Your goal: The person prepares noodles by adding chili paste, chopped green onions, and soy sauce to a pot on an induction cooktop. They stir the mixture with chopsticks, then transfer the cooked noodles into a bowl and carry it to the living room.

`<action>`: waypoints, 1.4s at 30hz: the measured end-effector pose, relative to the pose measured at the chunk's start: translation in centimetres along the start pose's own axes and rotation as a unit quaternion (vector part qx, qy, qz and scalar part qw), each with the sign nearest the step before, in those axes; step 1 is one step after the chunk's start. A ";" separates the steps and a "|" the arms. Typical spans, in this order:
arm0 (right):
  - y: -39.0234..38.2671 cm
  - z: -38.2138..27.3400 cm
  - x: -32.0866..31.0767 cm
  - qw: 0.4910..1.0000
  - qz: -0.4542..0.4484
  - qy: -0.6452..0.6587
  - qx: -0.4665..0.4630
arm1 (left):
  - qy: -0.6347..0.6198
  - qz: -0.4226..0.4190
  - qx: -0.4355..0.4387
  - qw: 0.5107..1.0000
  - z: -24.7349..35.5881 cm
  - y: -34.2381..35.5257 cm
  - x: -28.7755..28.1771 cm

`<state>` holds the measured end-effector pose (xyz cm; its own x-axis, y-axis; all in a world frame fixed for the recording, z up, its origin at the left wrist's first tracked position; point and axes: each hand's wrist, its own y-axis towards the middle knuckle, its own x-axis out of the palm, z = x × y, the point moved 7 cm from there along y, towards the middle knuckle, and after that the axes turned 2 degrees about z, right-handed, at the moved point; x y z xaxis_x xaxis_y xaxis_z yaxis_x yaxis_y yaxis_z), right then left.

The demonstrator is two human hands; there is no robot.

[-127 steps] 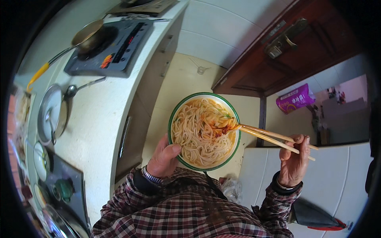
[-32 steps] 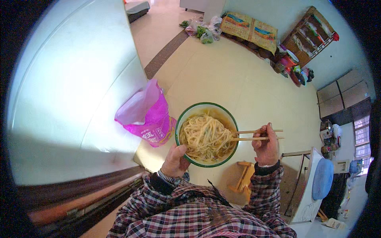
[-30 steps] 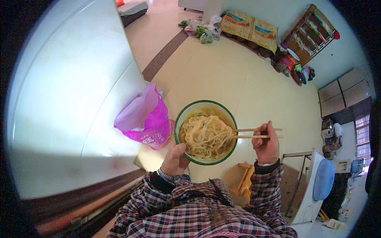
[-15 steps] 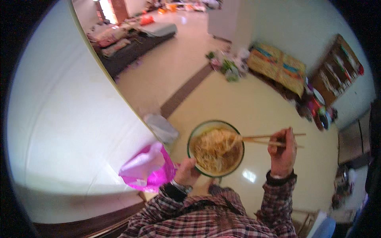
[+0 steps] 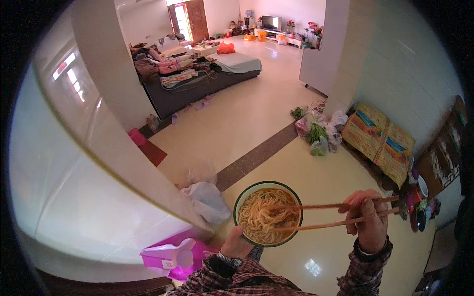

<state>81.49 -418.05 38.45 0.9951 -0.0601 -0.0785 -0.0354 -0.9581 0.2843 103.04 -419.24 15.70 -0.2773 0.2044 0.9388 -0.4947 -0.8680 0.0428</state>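
A white bowl with a dark green rim (image 5: 240,198) is held by my left hand (image 5: 236,243), the thumb at its lower left edge and the other fingers hidden beneath. Noodles (image 5: 264,217) in broth fill much of it. My right hand (image 5: 368,219) is closed around a pair of wooden chopsticks (image 5: 321,226), which point left. Their tips are spread apart in the noodles. A watch (image 5: 230,259) circles my left wrist, and both forearms wear plaid sleeves.
Beside my left arm are a magenta bin (image 5: 197,254) and a whitish plastic bag (image 5: 207,201). Bagged greens (image 5: 317,133) and printed yellow sacks (image 5: 379,140) lie by the right wall. Farther off, a dark sofa (image 5: 197,89) holds piled cloths. A white wall (image 5: 89,187) rises at left.
The view has tilted up, showing more of the far room. The chopsticks have spread apart, and their tips sit lower in the noodles. The bowl stays in my left hand.
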 end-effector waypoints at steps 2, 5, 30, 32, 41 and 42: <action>3.0 3.4 -0.3 0.999 0.003 0.009 0.043 | 0.000 0.013 0.011 1.000 1.7 2.3 -1.2; 7.0 8.9 0.0 0.992 0.046 0.004 0.115 | -0.001 0.006 -0.021 1.000 3.9 6.2 -2.6; 52.3 28.6 -2.1 0.934 0.180 0.263 0.160 | 0.169 0.136 0.048 0.975 19.1 46.2 -12.8; 56.4 27.8 -1.7 0.968 0.128 0.184 0.112 | 0.195 0.136 0.070 0.969 20.5 49.7 -12.5; 70.7 24.6 0.1 0.975 -0.215 -0.057 0.012 | 0.081 0.128 0.063 0.986 22.8 64.0 -14.3; 72.0 24.2 0.0 0.961 -0.262 -0.080 -0.043 | 0.012 0.130 0.059 0.990 22.7 65.5 -14.8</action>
<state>76.75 -493.82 35.80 0.8469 0.3762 -0.3758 0.4820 -0.8416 0.2437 93.46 -489.36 12.39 -0.4028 -0.0224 0.9150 -0.3055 -0.9391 -0.1575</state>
